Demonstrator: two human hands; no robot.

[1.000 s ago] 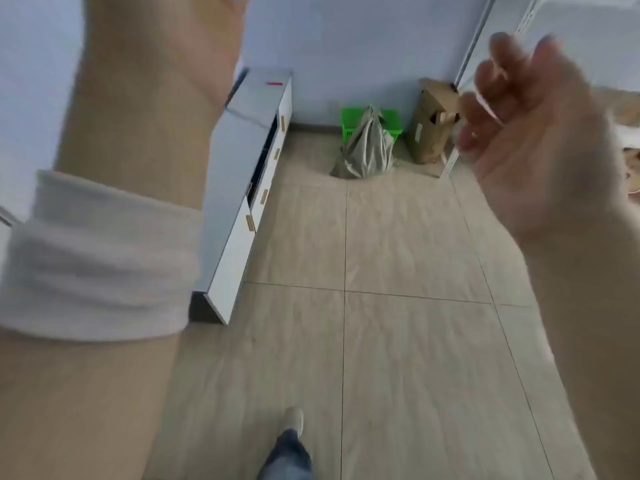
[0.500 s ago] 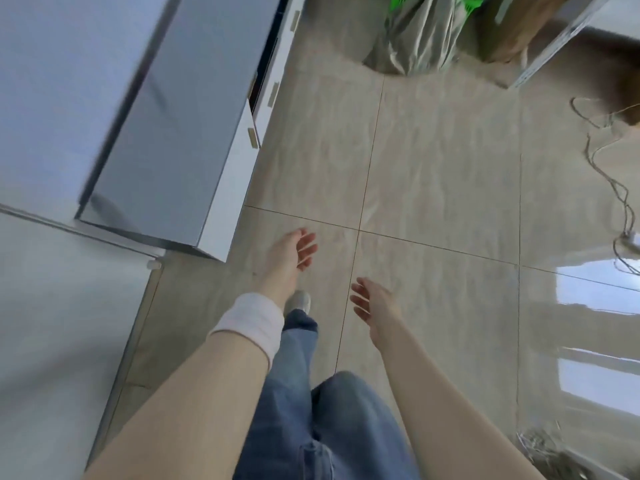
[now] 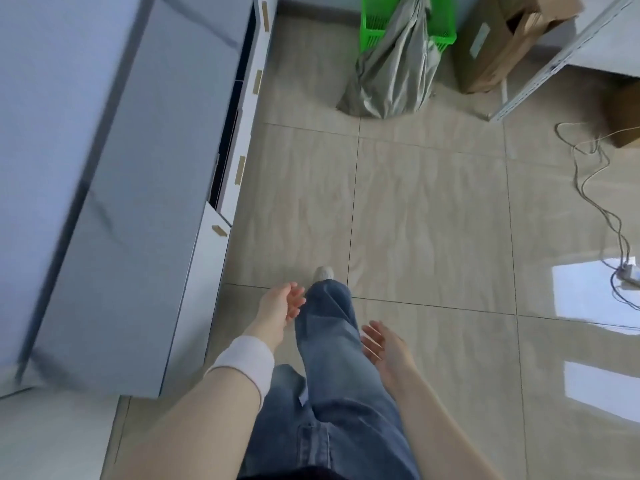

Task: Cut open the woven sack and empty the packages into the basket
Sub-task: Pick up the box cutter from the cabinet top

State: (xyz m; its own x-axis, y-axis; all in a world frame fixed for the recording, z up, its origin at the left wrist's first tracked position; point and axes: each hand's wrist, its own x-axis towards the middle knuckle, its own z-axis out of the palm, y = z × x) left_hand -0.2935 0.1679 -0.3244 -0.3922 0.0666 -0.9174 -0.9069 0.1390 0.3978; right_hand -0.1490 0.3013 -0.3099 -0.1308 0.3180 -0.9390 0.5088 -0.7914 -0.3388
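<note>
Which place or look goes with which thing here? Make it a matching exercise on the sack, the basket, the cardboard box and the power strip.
Things:
1. woven sack
2. green basket
3. cardboard box
4. power strip

Place or look:
A. far right, in a bright patch of light
B. directly behind the sack
C. right of the sack, flaps open
D. grey, gathered at the top, in front of the basket

Pairs: 1-D, 2-B, 3-C, 4-A
</note>
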